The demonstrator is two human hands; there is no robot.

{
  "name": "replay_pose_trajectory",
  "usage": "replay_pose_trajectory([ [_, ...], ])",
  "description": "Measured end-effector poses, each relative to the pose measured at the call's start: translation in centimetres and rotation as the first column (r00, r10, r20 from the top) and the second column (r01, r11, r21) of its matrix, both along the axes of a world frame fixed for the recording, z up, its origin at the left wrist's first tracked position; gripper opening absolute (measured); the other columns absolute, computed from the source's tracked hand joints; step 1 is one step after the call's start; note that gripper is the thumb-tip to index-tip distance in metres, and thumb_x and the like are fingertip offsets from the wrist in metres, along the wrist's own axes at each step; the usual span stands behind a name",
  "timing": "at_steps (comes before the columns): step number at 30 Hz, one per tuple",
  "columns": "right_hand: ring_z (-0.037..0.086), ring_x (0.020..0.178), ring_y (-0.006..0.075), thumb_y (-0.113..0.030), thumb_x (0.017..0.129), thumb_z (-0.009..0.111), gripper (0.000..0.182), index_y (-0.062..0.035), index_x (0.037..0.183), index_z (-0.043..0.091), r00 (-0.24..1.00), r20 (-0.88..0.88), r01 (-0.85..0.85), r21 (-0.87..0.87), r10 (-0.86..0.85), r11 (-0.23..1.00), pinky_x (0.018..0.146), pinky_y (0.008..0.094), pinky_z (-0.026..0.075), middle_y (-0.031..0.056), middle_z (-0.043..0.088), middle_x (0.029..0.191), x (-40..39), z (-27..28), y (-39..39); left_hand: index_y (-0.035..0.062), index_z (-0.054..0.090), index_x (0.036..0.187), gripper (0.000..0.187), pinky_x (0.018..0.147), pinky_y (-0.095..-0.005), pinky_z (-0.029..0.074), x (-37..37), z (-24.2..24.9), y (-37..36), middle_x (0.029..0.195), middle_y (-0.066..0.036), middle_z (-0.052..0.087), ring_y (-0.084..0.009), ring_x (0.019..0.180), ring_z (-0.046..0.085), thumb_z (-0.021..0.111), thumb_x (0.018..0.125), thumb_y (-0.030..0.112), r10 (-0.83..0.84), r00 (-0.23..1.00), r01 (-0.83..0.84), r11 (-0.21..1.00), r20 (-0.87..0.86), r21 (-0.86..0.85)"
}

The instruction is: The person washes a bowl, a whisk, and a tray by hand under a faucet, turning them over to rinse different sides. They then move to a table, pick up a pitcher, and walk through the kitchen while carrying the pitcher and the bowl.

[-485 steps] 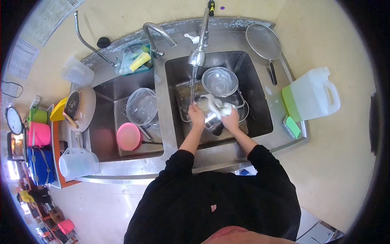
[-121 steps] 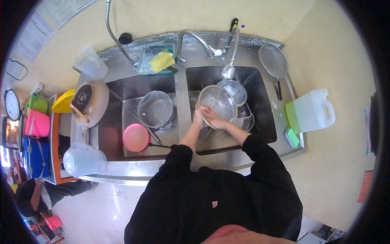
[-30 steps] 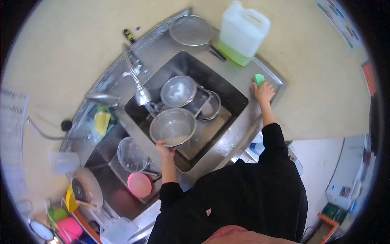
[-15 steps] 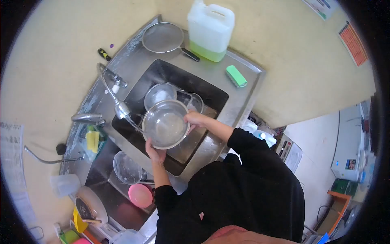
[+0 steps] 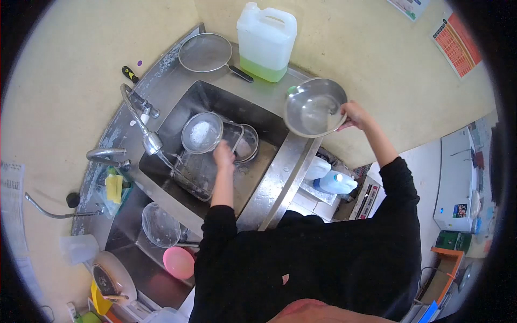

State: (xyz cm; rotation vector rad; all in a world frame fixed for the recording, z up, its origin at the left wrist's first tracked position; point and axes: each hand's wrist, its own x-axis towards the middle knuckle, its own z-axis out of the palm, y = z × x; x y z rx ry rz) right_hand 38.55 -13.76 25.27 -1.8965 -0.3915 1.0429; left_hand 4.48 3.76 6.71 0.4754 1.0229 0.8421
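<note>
My right hand [image 5: 353, 116] grips the rim of a stainless steel bowl [image 5: 315, 107], holding it tilted above the right side of the sink counter. The bowl's interior faces me. My left hand [image 5: 224, 156] is over the sink basin [image 5: 264, 177], blurred by motion, its fingers hard to make out. Just beside it is a round, shiny-rimmed vessel or sieve [image 5: 202, 133] with a pale middle. Another round container [image 5: 246, 144] lies behind the hand, near a bent metal loop. Water runs from the spray faucet [image 5: 152, 143] into the basin.
A jug of green liquid [image 5: 266, 43] and a mesh strainer [image 5: 204, 53] stand at the back. Yellow sponge [image 5: 113, 187] lies at left. The second basin holds a clear bowl [image 5: 160, 225] and a pink bowl [image 5: 178, 262]. Bottles [image 5: 335, 183] sit below the counter's right edge.
The steel bowl has moved from under the faucet, right and up, out over the counter. My left hand has let go of it and moved over the sink. The view shifted slightly.
</note>
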Motion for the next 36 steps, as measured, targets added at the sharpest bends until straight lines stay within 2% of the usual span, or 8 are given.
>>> replay_pose_trajectory([
  [7,0.046,0.046,0.0265,-0.004,0.068,0.038,0.022,0.0096,0.086,0.039,0.966,0.259,0.031,-0.117,0.0,0.993,0.051,0.0506,0.053,0.0119,0.035,0.069,5.4,3.3,0.1,0.0079,0.052,0.074,0.012,0.043,-0.0233,0.038,11.8,1.6,-3.1,0.06,0.0,0.049,-0.0084,0.049,0.045,0.053,0.075,0.02,-0.341,0.933,0.355,0.923,-0.114,0.148],
  [10,0.054,0.067,0.0442,-0.008,0.072,0.04,0.034,0.0132,0.099,0.037,0.959,0.282,0.031,-0.179,0.022,0.983,0.05,0.0456,0.055,0.0249,0.038,0.098,6.7,4.1,1.0,0.0058,0.056,0.095,0.022,0.056,-0.0237,0.044,15.4,0.7,-4.2,0.08,-0.004,0.058,-0.0115,0.067,0.054,0.052,0.078,0.019,-0.393,0.902,0.421,0.894,-0.181,0.156],
  [12,0.055,0.071,0.0489,-0.009,0.074,0.04,0.042,0.0148,0.107,0.034,0.949,0.313,0.036,-0.197,0.028,0.98,0.05,0.0435,0.055,0.0306,0.039,0.11,6.5,5.2,1.5,0.0043,0.054,0.103,0.03,0.063,-0.0257,0.045,17.7,-0.6,-3.8,0.088,-0.008,0.058,-0.015,0.074,0.055,0.052,0.077,0.017,-0.331,0.889,0.437,0.817,-0.315,0.376],
  [14,0.056,0.069,0.0473,-0.009,0.074,0.039,0.045,0.014,0.113,0.031,0.928,0.368,0.018,-0.215,0.064,0.977,0.048,0.0428,0.054,0.0321,0.039,0.112,6.4,5.9,1.9,0.0008,0.049,0.114,0.043,0.088,-0.0307,0.037,19.6,-1.2,-4.1,0.106,-0.021,0.054,-0.0304,0.101,0.051,0.052,0.072,0.013,-0.251,0.895,0.43,0.707,-0.37,0.562],
  [17,0.059,0.065,0.0406,-0.006,0.072,0.038,0.047,0.0093,0.116,0.03,0.819,0.567,0.045,-0.211,0.085,0.976,0.045,0.0403,0.053,0.0314,0.048,0.102,4.5,7.2,2.3,0.008,0.049,0.115,0.045,0.091,-0.0365,0.034,22.1,0.1,-4.1,0.12,-0.02,0.043,-0.0326,0.111,0.041,0.053,0.071,0.012,-0.162,0.814,0.565,0.449,-0.558,0.693],
  [23,0.058,0.07,0.0399,-0.003,0.068,0.039,0.055,-0.0028,0.122,0.029,0.464,0.867,0.059,-0.232,0.179,0.971,0.056,0.0439,0.049,0.0293,0.056,0.084,3.2,6.2,3.6,0.0255,0.044,0.12,0.052,0.094,-0.0454,0.026,24.3,2.9,-4.9,0.135,-0.011,0.024,-0.033,0.12,0.026,0.058,0.071,0.021,0.271,0.502,0.865,-0.145,-0.821,0.481],
  [29,0.054,0.076,0.0443,-0.001,0.068,0.042,0.056,-0.0072,0.123,0.03,0.211,0.973,-0.063,-0.082,0.093,0.995,0.069,0.0507,0.041,0.0303,0.054,0.084,4.4,2.2,3.9,0.0255,0.041,0.122,0.042,0.095,-0.0415,0.024,24.0,1.7,-2.9,0.133,-0.01,0.029,-0.0292,0.118,0.03,0.044,0.08,0.018,0.454,0.277,0.96,-0.103,-0.847,0.259],
  [36,0.051,0.078,0.0473,0.003,0.07,0.042,0.061,-0.0121,0.127,0.026,0.243,0.966,-0.061,-0.072,0.085,0.996,0.07,0.0487,0.043,0.0297,0.048,0.098,-1.1,1.9,2.5,0.0209,0.043,0.121,0.048,0.092,-0.0441,0.028,21.6,-0.1,2.8,0.129,-0.01,0.035,-0.0311,0.115,0.034,0.053,0.074,0.017,0.595,0.387,0.884,-0.023,-0.704,0.467],
])
